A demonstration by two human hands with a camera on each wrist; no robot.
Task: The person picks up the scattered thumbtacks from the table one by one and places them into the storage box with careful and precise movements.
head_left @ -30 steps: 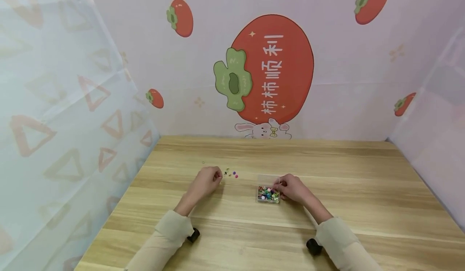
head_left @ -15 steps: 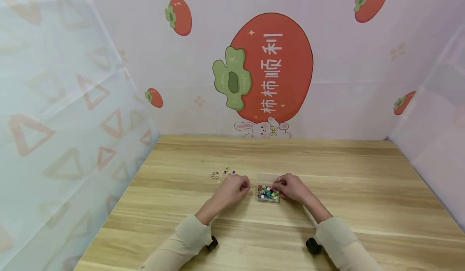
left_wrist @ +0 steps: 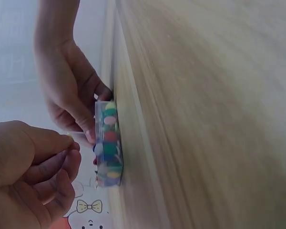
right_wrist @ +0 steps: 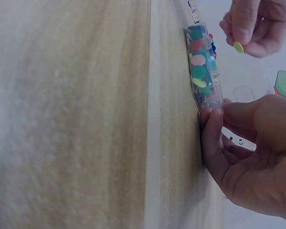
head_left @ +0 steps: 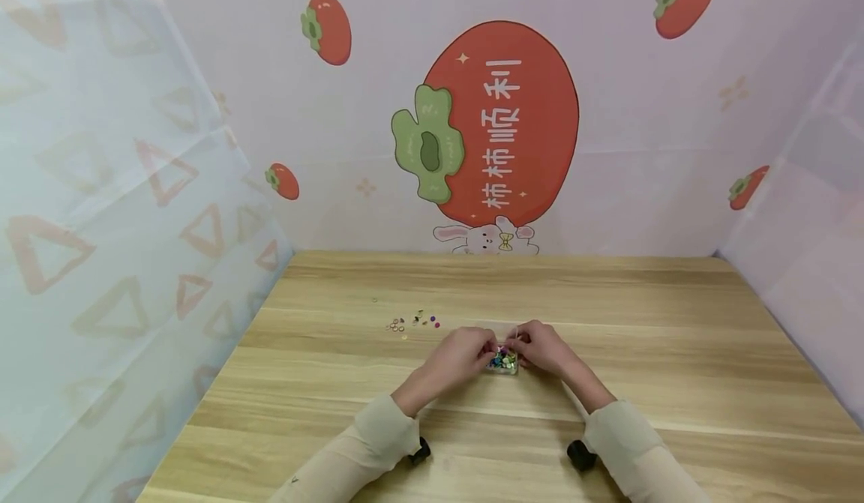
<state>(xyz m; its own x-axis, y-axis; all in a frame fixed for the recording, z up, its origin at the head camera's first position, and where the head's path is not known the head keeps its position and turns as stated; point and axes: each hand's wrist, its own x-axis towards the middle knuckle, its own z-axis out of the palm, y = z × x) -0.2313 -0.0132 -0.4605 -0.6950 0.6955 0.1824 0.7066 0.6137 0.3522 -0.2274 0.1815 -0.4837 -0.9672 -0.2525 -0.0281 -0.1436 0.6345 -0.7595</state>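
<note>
My left hand [head_left: 460, 354] is over the left side of a small clear plastic box [head_left: 503, 371]. Between its thumb and index finger it pinches a yellow thumbtack [right_wrist: 238, 46], a flat round disc in the right wrist view. The box holds many coloured thumbtacks [right_wrist: 199, 71] in green, pink, red and yellow. At the box's right end, my right hand [head_left: 545, 348] grips it by the wall with thumb and fingers. In the head view the left hand hides part of the box. The box's transparent lid stands at its back.
Loose thumbtacks [head_left: 395, 325] lie scattered on the wooden table [head_left: 641, 323], left of and behind the box; a pink one [head_left: 436, 324] is among those nearest to it. Printed cloth walls enclose the table's back and sides.
My left hand has moved right from the scattered thumbtacks to the box, carrying a thumbtack. My right hand has stayed at the box's right end.
</note>
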